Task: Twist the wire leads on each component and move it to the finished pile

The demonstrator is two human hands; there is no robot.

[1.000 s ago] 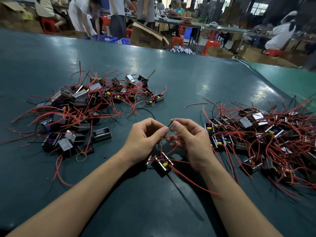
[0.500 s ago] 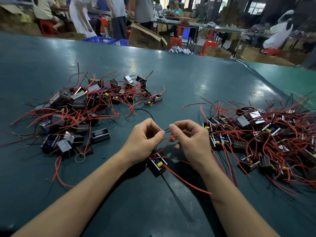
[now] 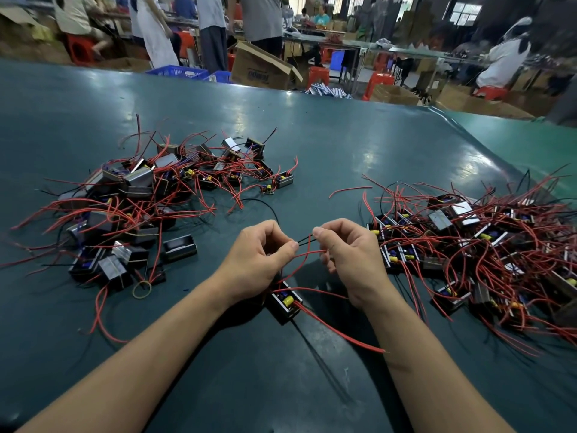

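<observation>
Hands, left (image 3: 261, 257) and right (image 3: 349, 254), each pinch wire leads (image 3: 307, 245), seemingly twisting; component (image 3: 285, 301) below.

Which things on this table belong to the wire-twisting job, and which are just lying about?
Job:
left hand and right hand, pinching the wires
component between the wrists
left pile
right pile

Lying about:
rubber band
cardboard box
blue baskets
</observation>
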